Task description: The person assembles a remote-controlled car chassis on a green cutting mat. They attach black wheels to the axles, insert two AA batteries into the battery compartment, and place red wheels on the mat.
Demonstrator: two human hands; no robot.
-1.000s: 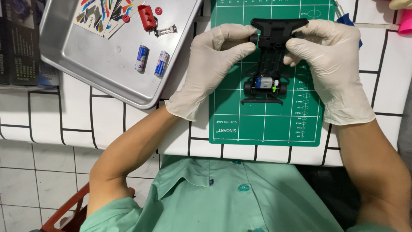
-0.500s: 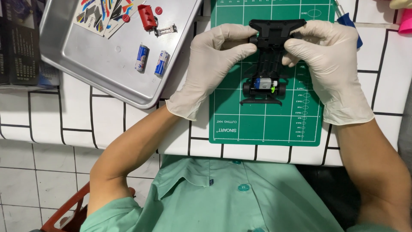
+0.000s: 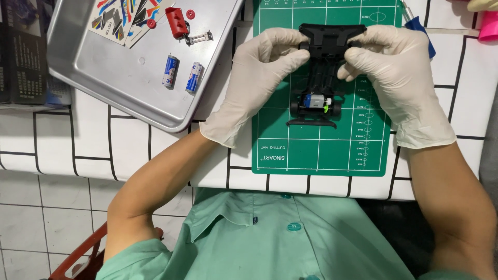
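Note:
A black toy car chassis [image 3: 322,67] with a small silver and blue motor at its near end lies on a green cutting mat [image 3: 321,145]. My left hand [image 3: 259,78], in a white glove, grips the chassis's far left side. My right hand [image 3: 397,78], also gloved, pinches its far right side. Both sets of fingertips press on the wide far end of the chassis, and the small black wheels at the near end rest on the mat.
A metal tray [image 3: 124,88] at the upper left holds two batteries [image 3: 181,72], a red plastic part [image 3: 176,22], a small metal piece and a sticker sheet [image 3: 124,13]. A blue-handled tool [image 3: 419,28] lies past my right hand. A pink object [image 3: 487,26] sits at the top right.
Both hands hold the chassis as before; it has shifted only slightly on the mat.

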